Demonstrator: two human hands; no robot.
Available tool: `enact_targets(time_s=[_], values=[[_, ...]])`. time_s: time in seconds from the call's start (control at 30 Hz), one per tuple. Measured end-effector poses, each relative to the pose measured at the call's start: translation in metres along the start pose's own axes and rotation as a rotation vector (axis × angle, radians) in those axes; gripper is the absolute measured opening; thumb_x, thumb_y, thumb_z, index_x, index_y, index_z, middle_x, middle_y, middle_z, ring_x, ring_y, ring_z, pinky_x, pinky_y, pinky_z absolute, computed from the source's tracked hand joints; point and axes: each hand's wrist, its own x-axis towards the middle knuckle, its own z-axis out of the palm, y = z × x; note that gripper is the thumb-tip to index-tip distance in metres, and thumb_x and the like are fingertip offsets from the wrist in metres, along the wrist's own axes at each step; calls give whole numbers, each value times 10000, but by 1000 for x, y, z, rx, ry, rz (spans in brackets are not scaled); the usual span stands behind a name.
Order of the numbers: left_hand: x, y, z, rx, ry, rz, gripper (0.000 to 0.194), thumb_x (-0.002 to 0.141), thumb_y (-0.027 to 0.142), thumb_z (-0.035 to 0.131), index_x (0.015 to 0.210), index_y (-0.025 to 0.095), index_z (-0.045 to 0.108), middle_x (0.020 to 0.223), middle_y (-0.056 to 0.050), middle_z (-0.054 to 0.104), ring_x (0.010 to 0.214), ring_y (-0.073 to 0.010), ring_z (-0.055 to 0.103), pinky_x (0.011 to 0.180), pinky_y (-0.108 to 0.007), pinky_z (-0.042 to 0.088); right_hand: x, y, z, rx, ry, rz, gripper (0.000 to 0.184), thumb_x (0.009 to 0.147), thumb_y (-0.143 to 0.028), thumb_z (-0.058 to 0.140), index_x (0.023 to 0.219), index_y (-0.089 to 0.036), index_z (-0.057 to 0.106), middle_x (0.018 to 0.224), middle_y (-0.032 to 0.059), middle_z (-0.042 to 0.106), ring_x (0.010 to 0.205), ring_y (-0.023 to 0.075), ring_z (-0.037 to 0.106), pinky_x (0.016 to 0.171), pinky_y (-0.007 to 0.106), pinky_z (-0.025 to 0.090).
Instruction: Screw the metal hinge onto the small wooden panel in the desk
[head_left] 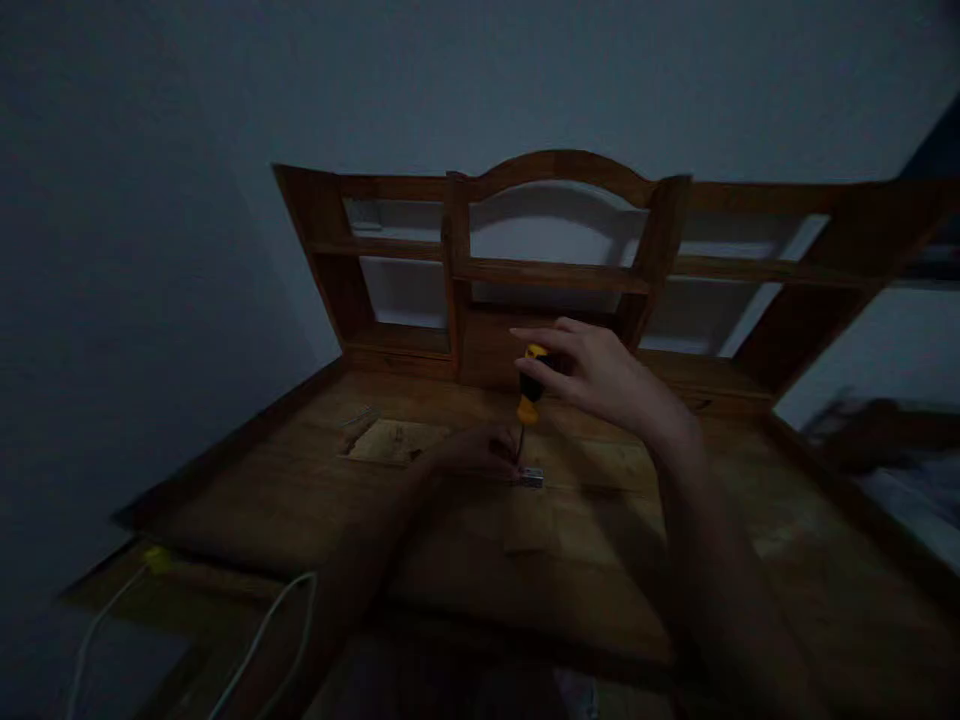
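My right hand [589, 368] is closed round the yellow-and-black handle of a screwdriver [529, 398], which stands nearly upright with its shaft pointing down. The tip reaches a small metal piece, perhaps a hinge [532, 478], lying on the wooden boards. Beside the tip, my left hand [484, 450] is low on the surface with its fingers pinched together at the left end of the metal piece. What the left fingers hold is too dark and small to make out.
The wooden desk [285, 500] has a shelf unit [551, 270] along its back, against a wall. A light-coloured flat piece [397, 440] lies left of my hands. White cable [259, 640] hangs at the front left edge. A dark blurred shape is at far right.
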Motion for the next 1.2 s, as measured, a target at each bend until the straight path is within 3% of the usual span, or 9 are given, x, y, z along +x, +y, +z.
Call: enact_targets(time_s=[0.17,0.43,0.67,0.9,1.1,1.2], values=[[-1,6,1,-10,-13,2,292,820,423,856,934,160,802,1021,-70,733,951,-200,675,869,-315,515,0,0,-2,35,-37,-33,513,982,-251,557,1486,-174,606,1189,95,701,948,207,656,864,328,479],[1,4,-1,42,5,12,250,813,369,867,935,160,805,1021,-75,748,979,-212,688,907,-328,518,1,-5,-1,35,8,-43,417,1013,-422,610,1335,-178,716,1125,96,734,972,224,665,917,349,476],[0,7,-1,20,-19,39,261,839,376,844,939,138,801,1019,-84,754,967,-215,685,892,-319,521,0,-7,-3,60,-22,-40,431,1023,-261,522,1422,-171,657,1204,91,728,963,207,668,915,352,483],[-1,15,1,41,-15,46,242,853,353,829,932,127,795,986,-99,769,944,-229,692,893,-338,522,1,-6,1,47,30,-52,411,1024,-438,595,1339,-209,726,1100,90,719,956,214,671,912,356,484],[-1,12,0,18,-5,20,198,836,315,846,911,138,797,967,-85,763,936,-215,695,867,-317,522,0,-7,-3,81,-27,-63,461,995,-222,550,1445,-193,644,1211,84,716,1041,214,668,953,353,478],[0,11,0,23,7,24,202,828,322,856,905,146,794,988,-85,759,963,-216,696,880,-318,524,0,-7,-2,46,-7,-31,414,1025,-290,555,1408,-190,677,1105,82,731,963,214,669,918,357,482]])
